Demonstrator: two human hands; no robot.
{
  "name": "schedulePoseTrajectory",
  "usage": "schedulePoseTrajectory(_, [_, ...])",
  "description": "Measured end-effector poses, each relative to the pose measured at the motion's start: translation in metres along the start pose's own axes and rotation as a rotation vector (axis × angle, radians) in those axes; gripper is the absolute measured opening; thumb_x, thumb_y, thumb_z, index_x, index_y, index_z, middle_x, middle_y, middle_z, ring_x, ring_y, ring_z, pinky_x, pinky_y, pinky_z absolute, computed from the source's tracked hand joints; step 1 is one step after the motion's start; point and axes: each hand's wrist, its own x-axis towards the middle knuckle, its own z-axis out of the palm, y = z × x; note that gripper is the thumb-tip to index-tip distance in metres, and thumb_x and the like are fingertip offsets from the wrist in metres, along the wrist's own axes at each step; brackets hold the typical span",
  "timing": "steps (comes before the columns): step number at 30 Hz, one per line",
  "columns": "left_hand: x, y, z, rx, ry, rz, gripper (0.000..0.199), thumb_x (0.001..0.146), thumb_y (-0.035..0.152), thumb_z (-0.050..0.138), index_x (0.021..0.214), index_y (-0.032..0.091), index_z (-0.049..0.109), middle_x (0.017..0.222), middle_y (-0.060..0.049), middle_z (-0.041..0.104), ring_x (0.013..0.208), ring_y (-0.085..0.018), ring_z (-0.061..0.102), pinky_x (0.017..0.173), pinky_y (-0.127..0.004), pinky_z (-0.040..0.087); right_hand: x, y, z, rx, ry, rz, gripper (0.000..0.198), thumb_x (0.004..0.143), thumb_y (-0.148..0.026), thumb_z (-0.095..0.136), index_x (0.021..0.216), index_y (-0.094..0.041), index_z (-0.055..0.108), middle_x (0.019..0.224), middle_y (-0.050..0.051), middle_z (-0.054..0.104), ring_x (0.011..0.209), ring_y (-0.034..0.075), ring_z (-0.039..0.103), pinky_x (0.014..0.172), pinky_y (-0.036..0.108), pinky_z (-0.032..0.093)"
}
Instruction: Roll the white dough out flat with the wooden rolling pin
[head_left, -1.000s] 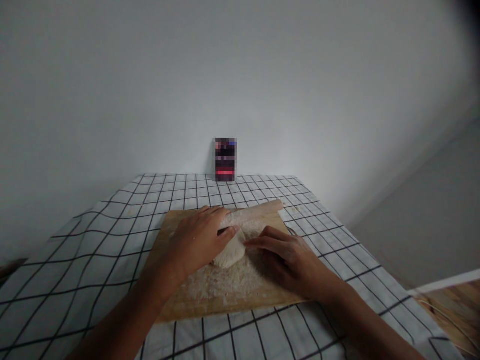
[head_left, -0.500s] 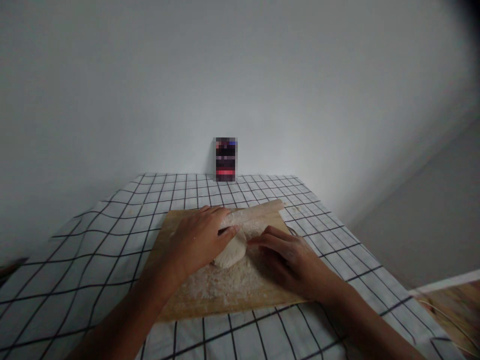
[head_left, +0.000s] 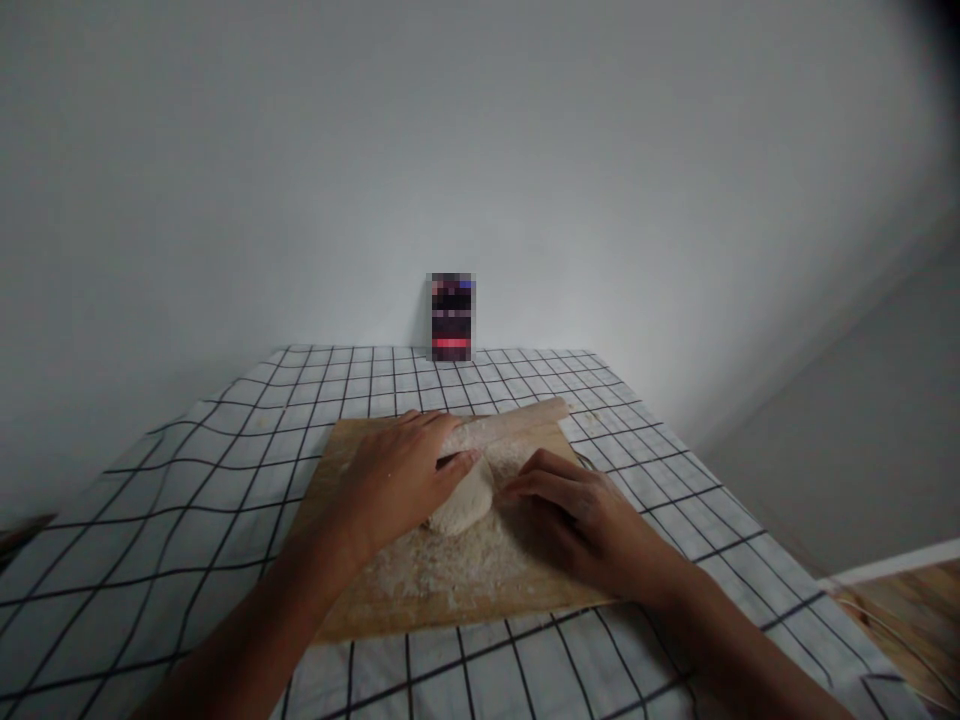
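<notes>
Apparently to steady it, the left hand (head_left: 397,465) covers the rolling pin (head_left: 517,423) by the board's (head_left: 397,612) far edge, grip unclear, while the right hand (head_left: 577,510), fingers bunched narrow, flanks the dough (head_left: 463,503) midway between the side edges.

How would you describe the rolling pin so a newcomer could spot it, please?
On the checked tablecloth, find the floury board. At its far side, partly hidden by the left hand, lies the rolling pin, longer and straighter than the dough.
</notes>
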Motion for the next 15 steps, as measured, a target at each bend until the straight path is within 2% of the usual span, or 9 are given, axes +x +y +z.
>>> schedulePoseTrajectory(5, [0.0002, -0.0018, 0.0019, -0.015, 0.01, 0.018, 0.033, 0.107, 0.042, 0.061, 0.128, 0.02, 0.074, 0.13, -0.013, 0.081, 0.126, -0.032, 0.074, 0.11, -0.047, 0.057, -0.0004, 0.0017, 0.002, 0.008, -0.006, 0.011, 0.038, 0.1, -0.008, 0.056, 0.132, -0.022, 0.072, 0.113, 0.009, 0.071, 0.092, 0.019, 0.071, 0.082, 0.031, 0.056])
schedulePoseTrajectory(11, [0.0001, 0.0024, -0.0032, -0.01, -0.022, -0.009, 0.032, 0.107, 0.042, 0.061, 0.125, 0.02, 0.075, 0.128, -0.013, 0.082, 0.124, -0.032, 0.074, 0.107, -0.046, 0.057, 0.0006, 0.0001, 0.001, 0.013, -0.005, 0.005, 0.029, 0.099, -0.006, 0.055, 0.115, -0.022, 0.073, 0.107, 0.008, 0.069, 0.089, 0.019, 0.068, 0.08, 0.03, 0.054])
schedulePoseTrajectory(15, [-0.001, 0.0019, -0.0024, -0.012, -0.012, -0.004, 0.029, 0.106, 0.04, 0.062, 0.123, 0.02, 0.075, 0.128, -0.012, 0.082, 0.123, -0.031, 0.074, 0.106, -0.044, 0.057, 0.0022, -0.0017, 0.0008, 0.028, 0.069, 0.002, 0.021, 0.098, -0.006, 0.053, 0.102, -0.022, 0.067, 0.102, 0.006, 0.067, 0.086, 0.018, 0.065, 0.075, 0.029, 0.05])
